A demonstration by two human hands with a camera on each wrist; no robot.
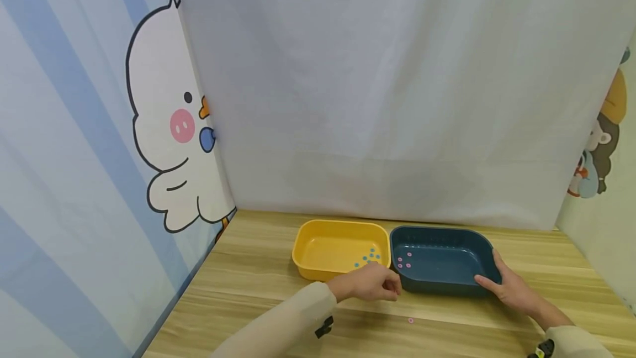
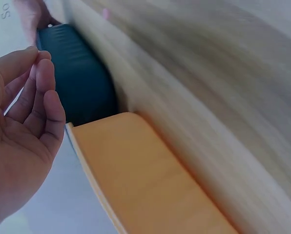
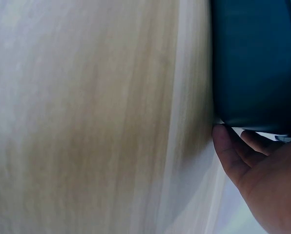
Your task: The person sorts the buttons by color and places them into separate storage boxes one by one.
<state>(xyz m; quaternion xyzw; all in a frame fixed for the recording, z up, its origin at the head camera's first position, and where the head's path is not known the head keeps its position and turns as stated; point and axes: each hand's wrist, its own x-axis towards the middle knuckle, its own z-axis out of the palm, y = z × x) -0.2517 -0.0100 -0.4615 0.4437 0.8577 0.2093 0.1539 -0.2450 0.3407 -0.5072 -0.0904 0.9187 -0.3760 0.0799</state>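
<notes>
My left hand (image 1: pixel 370 282) hovers in front of where the two bins meet, thumb and fingertips brought together; in the left wrist view no object shows between the fingertips (image 2: pixel 44 57). Several small blue rings (image 1: pixel 365 258) lie in the right part of the yellow bin (image 1: pixel 318 227). The dark teal bin (image 1: pixel 442 286) beside it has several pink rings (image 1: pixel 408 265) near its left end. My right hand (image 1: pixel 517 291) grips that bin's right end, thumb over the front rim and fingers along the outer wall. A single pink ring (image 1: pixel 411 320) lies on the table before the bins.
Both bins stand side by side on a wood-grain table (image 1: pixel 238 275). A pale grey curtain (image 1: pixel 397 98) hangs behind the table's back edge. A striped blue wall with a cartoon bird (image 1: pixel 159 126) borders the left side.
</notes>
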